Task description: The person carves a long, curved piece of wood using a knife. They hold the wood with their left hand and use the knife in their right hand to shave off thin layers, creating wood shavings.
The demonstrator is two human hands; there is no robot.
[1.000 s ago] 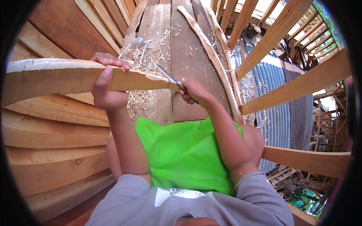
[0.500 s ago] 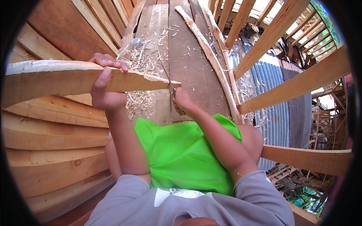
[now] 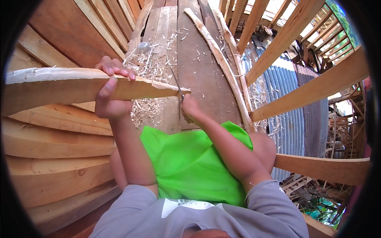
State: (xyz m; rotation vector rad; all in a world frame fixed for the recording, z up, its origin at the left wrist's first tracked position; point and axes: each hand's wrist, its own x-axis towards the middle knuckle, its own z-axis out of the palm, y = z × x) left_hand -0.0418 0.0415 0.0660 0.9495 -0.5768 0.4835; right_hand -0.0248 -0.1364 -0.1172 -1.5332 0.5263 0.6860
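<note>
My left hand (image 3: 112,88) is wrapped round a long wooden plank (image 3: 59,90), thumb on the near side and fingers over its pale, rough upper edge. The plank comes in from the left and tapers to a narrow end in front of me. At that end my right hand (image 3: 190,107) is closed on a knife, whose thin dark blade (image 3: 176,82) crosses the plank's tip and points away from me. The knife's handle is mostly hidden in my fist. A bright green cloth (image 3: 190,158) lies across my lap.
Wood shavings (image 3: 149,105) are scattered over the plank floor (image 3: 198,79), with a clear plastic cup (image 3: 143,47) among them. Two peeled poles (image 3: 218,53) lie to the right. Boards (image 3: 59,139) line the left; slanted rails (image 3: 309,95) and corrugated metal sheets (image 3: 287,107) flank the right.
The plank and my left hand have dropped slightly toward me at the tapered end. My right hand and the knife have shifted a little, still at the plank's tip.
</note>
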